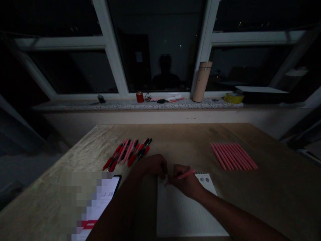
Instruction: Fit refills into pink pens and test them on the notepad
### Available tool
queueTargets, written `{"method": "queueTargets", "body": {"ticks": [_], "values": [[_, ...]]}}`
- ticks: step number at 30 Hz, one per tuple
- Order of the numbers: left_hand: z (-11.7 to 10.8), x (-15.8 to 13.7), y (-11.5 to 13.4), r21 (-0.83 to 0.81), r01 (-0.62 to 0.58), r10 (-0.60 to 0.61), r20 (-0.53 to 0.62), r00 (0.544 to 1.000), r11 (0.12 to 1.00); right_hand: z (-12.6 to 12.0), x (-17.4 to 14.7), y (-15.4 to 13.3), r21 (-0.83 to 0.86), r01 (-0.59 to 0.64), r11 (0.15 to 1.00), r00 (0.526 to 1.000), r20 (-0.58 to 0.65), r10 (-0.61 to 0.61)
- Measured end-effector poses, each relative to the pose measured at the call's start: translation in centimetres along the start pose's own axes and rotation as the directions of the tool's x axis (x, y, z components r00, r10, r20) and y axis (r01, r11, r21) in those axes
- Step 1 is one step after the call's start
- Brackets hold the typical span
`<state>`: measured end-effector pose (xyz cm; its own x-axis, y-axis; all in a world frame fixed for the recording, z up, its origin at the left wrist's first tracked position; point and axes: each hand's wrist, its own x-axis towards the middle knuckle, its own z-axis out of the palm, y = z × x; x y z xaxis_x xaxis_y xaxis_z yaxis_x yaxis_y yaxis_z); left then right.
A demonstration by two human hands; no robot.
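Observation:
My right hand (187,182) is closed around a pink pen (187,173), its tip end pointing down to the left over the top of a spiral notepad (185,217). Small dark scribbled marks show along the page's top right. My left hand (156,164) lies at the notepad's top left corner, fingers curled down and close to the right fingertips. Something small and pale shows between the two hands, too dim to name. Beyond my left hand lies a group of red, black and pink pens (129,152).
A row of pink pens (233,156) lies at the right of the table (185,140). A lit phone (105,197) is beside my left forearm. On the windowsill (112,105) stand a tumbler (202,82), a red jar (139,97) and a yellow tape roll (233,98).

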<state>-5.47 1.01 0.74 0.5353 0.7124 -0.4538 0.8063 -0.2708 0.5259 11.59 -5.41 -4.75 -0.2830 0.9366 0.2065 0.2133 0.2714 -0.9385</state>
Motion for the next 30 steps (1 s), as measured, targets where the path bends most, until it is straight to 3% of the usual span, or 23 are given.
{"method": "queueTargets", "body": {"ticks": [10,16,21,26,30], "values": [[0.09,0.22,-0.19,-0.003,-0.004,0.004,-0.002,1.0,1.0,-0.12,0.07,0.48,0.025,-0.018,1.0,1.0,0.026,0.017],[-0.07,-0.1,0.29,0.005,0.011,-0.011,0.004,1.0,1.0,0.16,0.06,0.55,0.032,0.01,0.999,0.999,-0.047,-0.009],[0.05,0.05,0.13,0.013,0.002,-0.002,-0.008,1.0,1.0,0.2,0.0,0.31,0.041,-0.017,0.999,0.999,0.047,0.015],[0.0,0.03,0.25,-0.005,0.026,-0.026,0.015,1.0,1.0,0.02,0.09,0.12,-0.006,0.014,1.0,0.999,-0.036,-0.015],[-0.04,0.02,0.22,0.011,0.013,-0.013,0.012,1.0,1.0,0.15,0.08,0.06,0.037,-0.031,0.999,0.999,0.007,0.031]]}}
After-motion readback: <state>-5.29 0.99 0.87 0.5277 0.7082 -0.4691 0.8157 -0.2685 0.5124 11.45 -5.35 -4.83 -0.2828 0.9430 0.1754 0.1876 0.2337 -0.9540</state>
